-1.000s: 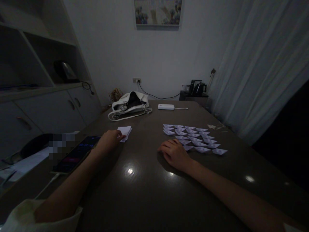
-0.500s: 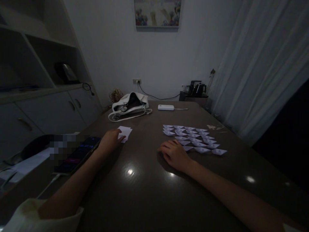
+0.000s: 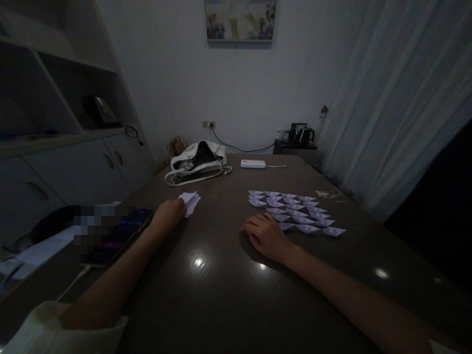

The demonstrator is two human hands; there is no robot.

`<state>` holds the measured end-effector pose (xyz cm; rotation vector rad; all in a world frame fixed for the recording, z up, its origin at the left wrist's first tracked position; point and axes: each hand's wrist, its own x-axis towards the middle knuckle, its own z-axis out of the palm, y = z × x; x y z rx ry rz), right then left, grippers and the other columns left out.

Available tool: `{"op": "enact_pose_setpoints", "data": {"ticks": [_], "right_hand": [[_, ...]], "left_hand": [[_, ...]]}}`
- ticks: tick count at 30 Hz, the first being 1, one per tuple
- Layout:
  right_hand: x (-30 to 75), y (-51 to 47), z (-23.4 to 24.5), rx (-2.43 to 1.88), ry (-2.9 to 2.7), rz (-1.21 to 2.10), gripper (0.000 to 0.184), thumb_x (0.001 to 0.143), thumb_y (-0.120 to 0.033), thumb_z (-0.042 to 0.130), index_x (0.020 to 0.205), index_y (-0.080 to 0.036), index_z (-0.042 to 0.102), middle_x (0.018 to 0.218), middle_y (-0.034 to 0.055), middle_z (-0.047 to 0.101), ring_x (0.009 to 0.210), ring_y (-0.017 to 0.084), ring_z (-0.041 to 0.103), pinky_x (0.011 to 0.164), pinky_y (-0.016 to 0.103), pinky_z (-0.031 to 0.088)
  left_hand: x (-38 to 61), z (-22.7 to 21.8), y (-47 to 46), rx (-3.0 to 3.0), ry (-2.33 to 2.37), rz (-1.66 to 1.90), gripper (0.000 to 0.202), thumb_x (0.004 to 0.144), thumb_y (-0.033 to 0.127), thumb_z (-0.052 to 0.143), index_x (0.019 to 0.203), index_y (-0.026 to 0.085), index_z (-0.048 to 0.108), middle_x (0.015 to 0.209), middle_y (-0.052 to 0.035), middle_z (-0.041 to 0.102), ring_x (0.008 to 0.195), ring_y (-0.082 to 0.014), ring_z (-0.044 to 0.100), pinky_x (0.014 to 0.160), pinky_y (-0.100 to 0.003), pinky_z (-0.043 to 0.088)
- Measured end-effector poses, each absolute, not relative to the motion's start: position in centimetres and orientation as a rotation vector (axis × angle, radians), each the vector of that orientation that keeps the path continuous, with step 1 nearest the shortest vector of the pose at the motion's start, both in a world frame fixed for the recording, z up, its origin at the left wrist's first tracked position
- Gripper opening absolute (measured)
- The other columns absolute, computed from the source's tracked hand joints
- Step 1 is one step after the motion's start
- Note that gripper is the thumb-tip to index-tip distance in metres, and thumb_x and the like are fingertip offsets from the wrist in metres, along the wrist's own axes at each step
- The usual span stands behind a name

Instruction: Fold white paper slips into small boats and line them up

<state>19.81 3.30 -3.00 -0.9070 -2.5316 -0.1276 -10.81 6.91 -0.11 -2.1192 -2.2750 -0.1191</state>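
Observation:
At the left-centre of the table, my left hand (image 3: 170, 216) is closed on the near edge of a small white paper sheet (image 3: 190, 201). The sheet bends up over others lying beneath it, and my fingertips are partly hidden behind the hand. My right hand (image 3: 268, 237) rests on the tabletop with loosely bent fingers somewhat apart and nothing visible in them. Just beyond it stand several folded white paper boats (image 3: 308, 228), set out in rows; the hand hides part of the nearest ones.
A phone (image 3: 121, 236) with a lit screen and cable lies left of my left forearm. Farther back on the brown table (image 3: 221, 275) are a white handbag (image 3: 199, 160) and a white power bank (image 3: 252, 164). Papers (image 3: 47, 246) lie at the far left.
My left fingers have closed on the paper, and its top sheet now bends upward where it lay flat before. My right hand and the boats have stayed in place.

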Motion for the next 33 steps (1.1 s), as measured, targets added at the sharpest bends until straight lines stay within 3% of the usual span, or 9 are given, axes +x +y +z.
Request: {"op": "enact_pose_setpoints", "data": {"ticks": [3,7,9,12,14,18,22,27,33], "right_hand": [[19.8,3.4,-3.0,-0.906,-2.531,-0.129,0.020,0.081,-0.008,0.054,0.095,-0.018,0.064,0.097,0.0054,0.064,0.090,0.019,0.055,0.080,0.033,0.030],[19.8,3.4,-2.9,-0.906,-2.530,-0.131,0.020,0.082,-0.007,0.054,0.095,-0.018,0.064,0.097,0.0058,0.065,0.091,0.020,0.055,0.081,0.034,0.031],[19.8,3.4,-2.9,-0.912,-2.526,-0.127,0.019,0.084,-0.009,0.053,0.096,-0.018,0.065,0.097,0.0064,0.065,0.091,0.020,0.056,0.081,0.035,0.032],[19.7,3.1,-2.9,-0.921,-2.460,-0.061,0.019,0.086,-0.021,0.056,0.103,-0.016,0.063,0.099,0.0085,0.067,0.094,0.022,0.058,0.085,0.037,0.034],[19.5,3.1,-3.1,-0.949,-2.349,0.054,0.030,0.084,-0.031,0.061,0.110,-0.015,0.061,0.101,0.0098,0.068,0.096,0.023,0.059,0.088,0.039,0.036],[19.2,3.7,-3.7,-0.994,-2.035,0.536,0.037,0.083,-0.037,0.061,0.112,-0.015,0.061,0.087,0.0075,0.071,0.076,0.019,0.063,0.072,0.033,0.046],[19.2,4.9,-4.3,-0.969,-1.765,0.945,0.025,0.084,-0.035,0.056,0.090,-0.013,0.065,0.080,0.0062,0.068,0.060,0.014,0.061,0.054,0.025,0.046],[19.4,5.2,-4.6,-1.005,-1.714,0.983,0.016,0.079,-0.029,0.060,0.071,-0.015,0.060,0.061,0.0006,0.061,0.046,0.011,0.053,0.045,0.021,0.040],[19.1,4.3,-4.3,-1.005,-1.794,1.040,0.011,0.078,-0.027,0.060,0.075,-0.017,0.056,0.060,-0.0010,0.060,0.044,0.011,0.053,0.041,0.020,0.038]], "left_hand": [[-10.7,0.3,6.6,-2.026,-2.287,-0.134,0.032,0.090,0.021,0.035,0.093,0.009,0.065,0.089,-0.0222,0.068,0.085,-0.0330,0.067,0.069,-0.036,0.048],[-10.7,1.0,5.9,-1.849,-2.286,-0.261,0.036,0.091,0.027,0.033,0.101,0.009,0.063,0.091,-0.0230,0.067,0.085,-0.0368,0.065,0.065,-0.039,0.047],[-10.4,1.4,5.5,-1.815,-2.229,-0.556,0.036,0.091,0.030,0.034,0.104,0.012,0.062,0.093,-0.0199,0.066,0.088,-0.0353,0.064,0.068,-0.039,0.046],[-8.8,1.4,5.2,-2.079,-2.142,-1.308,0.031,0.086,0.032,0.045,0.105,0.014,0.061,0.097,-0.0140,0.066,0.093,-0.0301,0.061,0.076,-0.035,0.046],[-7.1,0.7,5.0,-2.219,-2.130,-1.434,0.036,0.085,0.037,0.043,0.103,0.011,0.060,0.088,-0.0116,0.067,0.080,-0.0249,0.063,0.068,-0.031,0.048],[-3.7,-1.2,4.3,-2.562,-2.112,-1.490,0.039,0.083,0.043,0.043,0.094,0.010,0.061,0.077,-0.0088,0.068,0.068,-0.0206,0.065,0.059,-0.027,0.050],[-2.4,-2.0,3.6,-2.920,-2.092,-1.455,0.037,0.080,0.045,0.050,0.094,0.011,0.059,0.075,-0.0069,0.068,0.066,-0.0193,0.064,0.056,-0.026,0.048],[-2.7,-1.5,3.4,-3.102,-2.089,-1.358,0.034,0.078,0.045,0.057,0.086,0.013,0.060,0.077,-0.0047,0.066,0.069,-0.0181,0.061,0.060,-0.026,0.046],[-3.1,-1.5,3.8,-3.052,-1.980,-1.179,0.030,0.080,0.043,0.056,0.080,0.013,0.063,0.075,-0.0046,0.066,0.069,-0.0188,0.060,0.061,-0.026,0.045]]}}
